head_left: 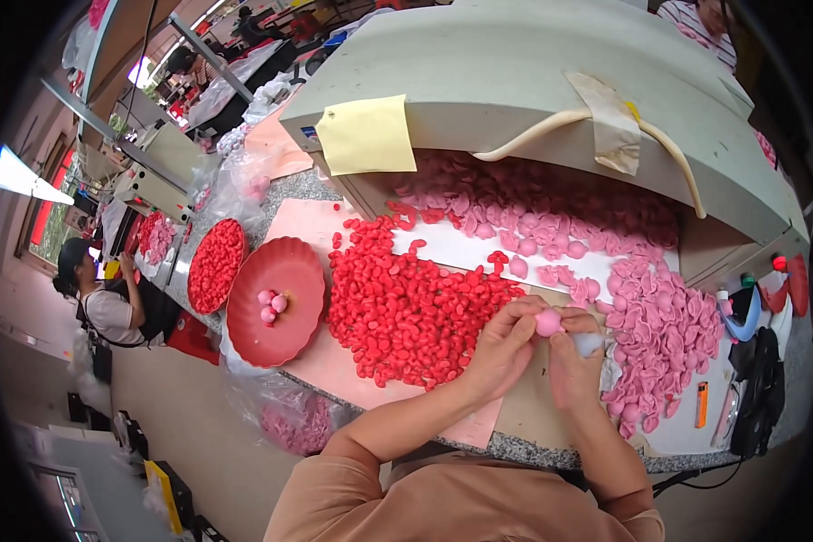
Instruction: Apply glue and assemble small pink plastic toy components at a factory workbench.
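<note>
My left hand pinches a small smooth pink ball between thumb and fingertips. Close against it, my right hand is closed, its thumb by the ball. A pale bluish-white rounded thing sticks out of the right hand; its kind is not clear. To the left of my hands spreads a heap of small red bean-shaped pieces. Pink cup-like pieces lie heaped to the right, with some round pink balls among them. A red scalloped dish holds several pink-and-red balls.
A grey housing arches over the bench, with more pink pieces beneath it. Another dish full of red pieces stands far left. An orange lighter and a black pouch lie at the right. A co-worker sits at left.
</note>
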### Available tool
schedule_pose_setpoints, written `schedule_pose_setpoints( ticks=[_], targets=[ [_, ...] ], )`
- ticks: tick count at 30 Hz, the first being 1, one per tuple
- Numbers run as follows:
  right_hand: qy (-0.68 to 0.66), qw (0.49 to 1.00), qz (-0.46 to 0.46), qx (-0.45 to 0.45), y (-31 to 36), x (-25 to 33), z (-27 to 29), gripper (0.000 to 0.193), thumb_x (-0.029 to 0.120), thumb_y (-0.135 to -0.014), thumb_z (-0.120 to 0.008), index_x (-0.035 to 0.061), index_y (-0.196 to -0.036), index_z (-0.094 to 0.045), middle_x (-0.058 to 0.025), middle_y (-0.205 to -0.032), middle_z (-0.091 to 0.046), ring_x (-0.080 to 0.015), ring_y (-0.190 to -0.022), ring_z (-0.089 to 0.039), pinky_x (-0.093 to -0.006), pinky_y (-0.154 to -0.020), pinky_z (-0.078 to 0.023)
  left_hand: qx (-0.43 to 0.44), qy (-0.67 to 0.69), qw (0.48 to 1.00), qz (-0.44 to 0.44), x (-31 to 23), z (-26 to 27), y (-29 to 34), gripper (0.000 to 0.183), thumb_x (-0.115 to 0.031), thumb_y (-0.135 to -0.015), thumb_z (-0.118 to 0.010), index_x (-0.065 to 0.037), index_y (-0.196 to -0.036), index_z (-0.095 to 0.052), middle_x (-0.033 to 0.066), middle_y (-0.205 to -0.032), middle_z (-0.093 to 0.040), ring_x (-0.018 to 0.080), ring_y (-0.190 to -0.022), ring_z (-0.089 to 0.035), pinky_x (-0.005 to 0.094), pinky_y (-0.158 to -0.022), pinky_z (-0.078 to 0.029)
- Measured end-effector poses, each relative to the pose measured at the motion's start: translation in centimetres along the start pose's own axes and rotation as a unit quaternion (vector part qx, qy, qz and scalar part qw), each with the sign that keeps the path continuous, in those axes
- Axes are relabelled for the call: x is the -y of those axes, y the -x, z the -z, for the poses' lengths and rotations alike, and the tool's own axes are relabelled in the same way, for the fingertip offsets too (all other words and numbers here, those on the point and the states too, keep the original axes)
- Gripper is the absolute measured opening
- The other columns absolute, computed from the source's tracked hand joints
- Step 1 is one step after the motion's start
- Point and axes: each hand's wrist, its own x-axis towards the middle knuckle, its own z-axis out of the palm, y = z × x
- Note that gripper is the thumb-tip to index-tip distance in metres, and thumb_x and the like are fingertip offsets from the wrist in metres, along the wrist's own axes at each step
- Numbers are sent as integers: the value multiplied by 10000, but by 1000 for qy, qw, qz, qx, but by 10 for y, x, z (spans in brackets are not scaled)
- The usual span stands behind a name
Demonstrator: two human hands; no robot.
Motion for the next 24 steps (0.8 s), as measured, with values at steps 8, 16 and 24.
schedule_pose_setpoints(
  ticks=[8, 16, 24],
  targets=[
    [14, 1000, 3, -9, 0, 2, -2, 176, -26, -777, -651, 50, -886, -535, -81, -1059, -513, -152, -1001, -499, -298, -931, -383, -1, 16, 1000, 2, 0, 0, -2, 109, -156, -914, -529, -114, -1002, -578, 27, -1070, -490, 157, -1066, -460, 325, -977, -333],
    [20, 1000, 10, -8, 0, 4, -3, 171, -18, -783, -651, 49, -885, -531, -81, -1067, -516, -156, -1007, -505, -304, -934, -385, -13, 21, 1000, 5, 0, -2, -1, 104, -151, -916, -528, -115, -1000, -578, 18, -1075, -481, 145, -1063, -458, 321, -967, -336],
    [15, 1000, 14, -1, -2, 5, -3, 169, -36, -793, -627, 47, -903, -530, -75, -1074, -498, -156, -1013, -498, -303, -922, -394, -21, 20, 1000, 10, 0, -3, -3, 107, -147, -920, -523, -110, -1006, -573, 13, -1091, -475, 136, -1066, -456, 315, -968, -334]
  ],
)
